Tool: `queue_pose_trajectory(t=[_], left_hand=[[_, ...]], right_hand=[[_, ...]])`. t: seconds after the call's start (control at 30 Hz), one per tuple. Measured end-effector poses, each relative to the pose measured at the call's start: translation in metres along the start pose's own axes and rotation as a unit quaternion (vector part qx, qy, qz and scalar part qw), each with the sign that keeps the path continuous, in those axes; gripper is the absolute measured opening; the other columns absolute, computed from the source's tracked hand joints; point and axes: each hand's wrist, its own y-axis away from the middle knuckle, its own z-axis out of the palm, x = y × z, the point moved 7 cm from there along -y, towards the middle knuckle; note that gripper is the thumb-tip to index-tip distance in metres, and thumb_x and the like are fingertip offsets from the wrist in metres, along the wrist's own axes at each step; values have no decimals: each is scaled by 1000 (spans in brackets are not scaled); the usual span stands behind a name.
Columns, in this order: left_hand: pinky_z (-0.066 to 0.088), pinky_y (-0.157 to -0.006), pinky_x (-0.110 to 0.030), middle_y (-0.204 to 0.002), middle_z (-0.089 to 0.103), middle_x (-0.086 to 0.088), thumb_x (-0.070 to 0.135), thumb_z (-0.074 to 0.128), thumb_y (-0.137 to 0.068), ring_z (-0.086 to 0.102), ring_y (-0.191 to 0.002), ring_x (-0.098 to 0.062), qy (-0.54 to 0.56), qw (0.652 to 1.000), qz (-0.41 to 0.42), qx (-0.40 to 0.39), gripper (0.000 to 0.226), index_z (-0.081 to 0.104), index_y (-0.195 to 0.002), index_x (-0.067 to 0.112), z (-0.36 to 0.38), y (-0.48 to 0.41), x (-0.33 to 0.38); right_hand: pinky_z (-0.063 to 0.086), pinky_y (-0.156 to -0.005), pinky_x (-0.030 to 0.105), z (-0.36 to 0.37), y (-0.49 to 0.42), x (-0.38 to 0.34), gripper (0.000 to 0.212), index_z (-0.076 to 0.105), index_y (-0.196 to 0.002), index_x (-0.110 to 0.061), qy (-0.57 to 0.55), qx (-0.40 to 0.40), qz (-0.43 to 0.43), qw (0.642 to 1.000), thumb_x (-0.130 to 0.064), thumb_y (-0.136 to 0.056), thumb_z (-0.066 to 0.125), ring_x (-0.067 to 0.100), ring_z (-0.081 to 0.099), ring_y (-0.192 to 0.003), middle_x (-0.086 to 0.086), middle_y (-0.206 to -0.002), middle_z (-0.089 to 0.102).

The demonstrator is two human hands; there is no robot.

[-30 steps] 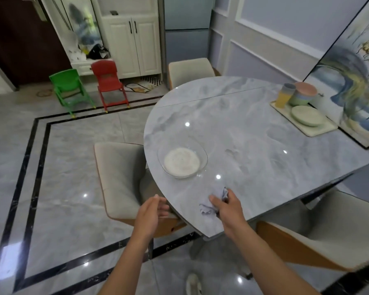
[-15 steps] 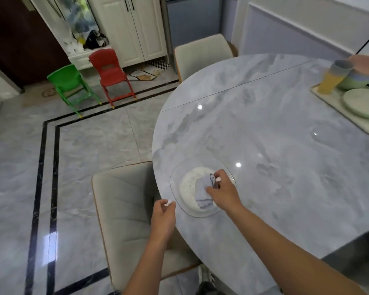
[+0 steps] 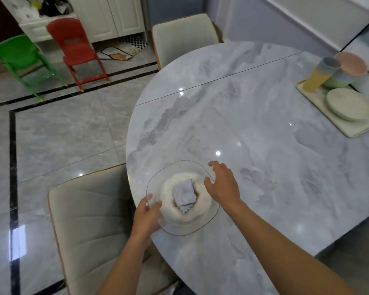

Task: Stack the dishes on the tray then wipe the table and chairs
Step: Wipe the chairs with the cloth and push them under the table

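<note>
- The grey cloth (image 3: pixel 184 194) now lies dropped in the glass bowl (image 3: pixel 209 218) at the tabletop's near edge.
- Right hand (image 3: pixel 223 184) has let go, fingers spread; left hand (image 3: pixel 147 216) pinches the rim.
- Wiping looks finished; bowl likely leaves next.

The worktop (image 3: pixel 254 145) is seen as polished grey-veined marble or a stone look-alike, smooth and glossy enough that ceiling lights are mirrored on it. The bowl (image 3: pixel 209 220) is made of clear glass, its rim traced as a thin dark line. A folded cloth (image 3: pixel 184 193), pale blue and matt, is laid inside on a white grainy mass. The tray (image 3: pixel 358 129) and the plate (image 3: pixel 347 105) are finished in a matt pastel surface. The nearest chair (image 3: pixel 90 220) is upholstered in beige stitched fabric with a wooden edge. The floor (image 3: pixel 68 133) is tiled in glossy grey stone. Smooth moulded plastic is shown by the red chair (image 3: pixel 75 42) and green chair (image 3: pixel 17 53).
</note>
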Motion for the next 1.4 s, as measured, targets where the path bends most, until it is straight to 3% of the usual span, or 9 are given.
queue_pose_trajectory(t=[0.13,0.33,0.53,0.83,0.93,1.0,1.1,1.23,1.4], left_hand=[[63,-72,-40,-133,62,2,37,61,-104,64,-116,-20,52,997,-39,-39,39,53,-142,34,6,6,-3],[64,-82,-54,-121,68,6,41,60,-103,68,-109,-18,49,998,2,-25,18,66,-120,38,2,8,8],[65,-74,-50,-120,66,-4,44,56,-104,69,-108,-24,55,997,47,-18,22,67,-122,38,-11,17,29],[61,-63,-37,-95,77,-1,48,51,-106,74,-83,-16,83,991,102,37,30,73,-117,31,-64,44,57],[63,-63,-43,-101,77,-8,48,48,-107,75,-89,-24,94,987,109,68,30,71,-119,33,-102,60,62],[65,-70,-52,-99,78,-5,53,48,-106,76,-90,-24,97,986,107,86,32,70,-121,35,-127,69,63],[61,-61,-39,-84,78,0,50,48,-107,76,-76,-16,116,978,118,129,30,70,-117,32,-175,93,64],[58,-53,-31,-81,79,9,50,48,-107,76,-70,-8,128,969,126,172,30,70,-110,31,-242,130,60],[63,-61,-38,-104,74,-4,66,43,-101,75,-88,-20,162,951,120,236,47,68,-121,32,-335,175,35]], right_hand=[[51,-83,31,24,-4,22,42,56,-139,-25,-63,-107,93,988,-22,-97,57,23,64,-105,3,-118,68],[58,-70,30,23,-4,29,31,69,-101,-31,-105,-79,106,986,-6,-95,52,25,70,-79,6,-89,74],[59,-55,30,2,-8,6,33,74,-103,-21,-203,-109,107,967,-1,-93,50,22,71,-66,15,-92,73],[65,-71,43,-17,7,-72,23,75,-103,-16,-315,-209,82,922,-2,-90,62,24,68,-73,11,-90,70],[63,-75,43,-10,19,-111,15,73,-108,-16,-338,-278,37,898,-18,-94,69,25,68,-81,8,-97,70],[61,-77,42,-4,27,-135,28,68,-115,-15,-356,-315,10,880,-36,-97,66,25,69,-87,7,-103,69],[59,-77,42,19,44,-177,45,62,-120,-11,-368,-358,-12,858,-50,-96,63,27,68,-93,10,-110,68],[57,-83,48,60,73,-236,44,60,-119,-10,-366,-391,-29,844,-48,-97,61,33,66,-98,22,-120,67],[58,-74,44,119,128,-315,53,56,-122,-4,-363,-427,-50,826,-48,-93,64,37,66,-100,21,-120,69]])
